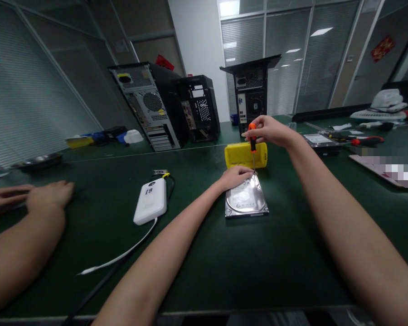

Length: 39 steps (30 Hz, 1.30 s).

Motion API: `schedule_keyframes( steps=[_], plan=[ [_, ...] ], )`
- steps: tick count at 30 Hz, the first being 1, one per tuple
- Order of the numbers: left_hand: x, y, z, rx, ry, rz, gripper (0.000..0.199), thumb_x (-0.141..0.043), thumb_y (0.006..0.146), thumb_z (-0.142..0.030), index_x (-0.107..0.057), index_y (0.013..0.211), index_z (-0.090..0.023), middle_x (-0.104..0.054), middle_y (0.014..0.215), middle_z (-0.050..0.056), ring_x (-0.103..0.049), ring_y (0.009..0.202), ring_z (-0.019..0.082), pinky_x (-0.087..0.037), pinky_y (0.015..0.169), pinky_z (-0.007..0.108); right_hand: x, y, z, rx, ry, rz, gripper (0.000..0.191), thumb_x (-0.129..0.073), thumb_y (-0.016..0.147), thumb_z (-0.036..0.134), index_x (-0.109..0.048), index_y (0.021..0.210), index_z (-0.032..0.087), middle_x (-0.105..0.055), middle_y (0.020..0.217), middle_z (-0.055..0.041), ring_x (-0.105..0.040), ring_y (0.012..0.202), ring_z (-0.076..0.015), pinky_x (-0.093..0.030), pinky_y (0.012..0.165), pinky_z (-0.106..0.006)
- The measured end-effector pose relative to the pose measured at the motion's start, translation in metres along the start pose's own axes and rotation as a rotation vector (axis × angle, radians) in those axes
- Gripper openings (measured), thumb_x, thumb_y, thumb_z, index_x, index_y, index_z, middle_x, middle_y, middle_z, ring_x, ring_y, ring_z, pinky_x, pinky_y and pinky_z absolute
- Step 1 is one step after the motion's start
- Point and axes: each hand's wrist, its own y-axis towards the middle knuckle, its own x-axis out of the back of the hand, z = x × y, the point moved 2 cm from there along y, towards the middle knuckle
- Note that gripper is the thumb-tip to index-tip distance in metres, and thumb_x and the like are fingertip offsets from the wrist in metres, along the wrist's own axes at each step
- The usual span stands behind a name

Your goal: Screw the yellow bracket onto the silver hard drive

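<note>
My right hand [263, 128] pinches an orange-and-black screwdriver [253, 143] at one o'clock on the still-lidded, silver metal drive [246, 199]; left hand [236, 177] rests flat.

Bench surroundings: computer cases at the rear, loose items to either side.
Across the green bench [275, 271] you face a large tower case [153, 102], an open black case [209, 115] beside it and, farther right, a black tower [253, 90] with a wide top panel. To your left lies a white power bank [151, 201] marked 18, its white cable [122, 255] trailing toward you. To your right sit a labelled drive [318, 139] and a red-handled tool [367, 141]; slatted blinds [287, 68] hang behind.
</note>
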Motion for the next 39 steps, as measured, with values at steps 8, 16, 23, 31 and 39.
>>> schedule_keyframes(
  steps=[8,16,23,31,39],
  plan=[
    [-0.0005,0.0004,0.0023,-0.031,-0.006,0.007,0.039,-0.044,0.087,-0.043,-0.067,0.112,-0.024,-0.067,0.114,0.002,-0.06,0.103,0.019,-0.045,0.087,0.026,0.005,0.0025,-0.0032,0.023,0.106,0.081,0.022,-0.065,0.072,0.009,-0.055,0.089,0.016,-0.062,0.098,-0.0064,-0.063,0.08,-0.0122,-0.055,0.068,-0.025],
    [0.0001,0.0001,0.001,-0.004,-0.006,0.01,0.039,-0.044,0.087,-0.042,-0.066,0.113,-0.023,-0.066,0.116,0.002,-0.059,0.105,0.019,-0.044,0.088,0.025,0.0079,-0.0024,-0.0006,0.076,0.006,0.126,0.031,-0.06,0.076,0.01,-0.058,0.105,0.02,-0.062,0.103,-0.008,-0.062,0.089,-0.0157,-0.055,0.068,-0.026],
    [0.0008,-0.0001,-0.001,-0.024,-0.007,0.016,0.039,-0.045,0.087,-0.042,-0.066,0.113,-0.022,-0.067,0.114,0.002,-0.061,0.102,0.019,-0.045,0.087,0.025,0.0011,0.0026,-0.0026,0.102,-0.06,0.073,0.017,-0.06,0.081,0.026,-0.057,0.096,0.019,-0.06,0.092,-0.0074,-0.06,0.079,-0.0152,-0.053,0.057,-0.024],
    [0.0,0.0008,0.0016,-0.015,0.001,0.017,0.039,-0.045,0.086,-0.042,-0.067,0.113,-0.023,-0.066,0.115,0.002,-0.059,0.104,0.02,-0.045,0.087,0.026,0.0044,0.0031,-0.0052,0.082,-0.08,-0.024,0.015,-0.057,0.083,0.024,-0.06,0.095,0.017,-0.059,0.087,-0.0064,-0.058,0.072,-0.0119,-0.052,0.054,-0.02],
    [-0.0011,0.0012,0.0031,-0.014,-0.006,0.002,0.039,-0.045,0.086,-0.043,-0.067,0.112,-0.024,-0.067,0.114,0.001,-0.06,0.103,0.019,-0.045,0.087,0.025,0.0017,0.0027,-0.0007,0.09,0.013,0.069,0.02,-0.051,0.084,0.014,-0.058,0.103,0.018,-0.063,0.094,-0.0066,-0.059,0.075,-0.0106,-0.052,0.062,-0.022]
  ],
)
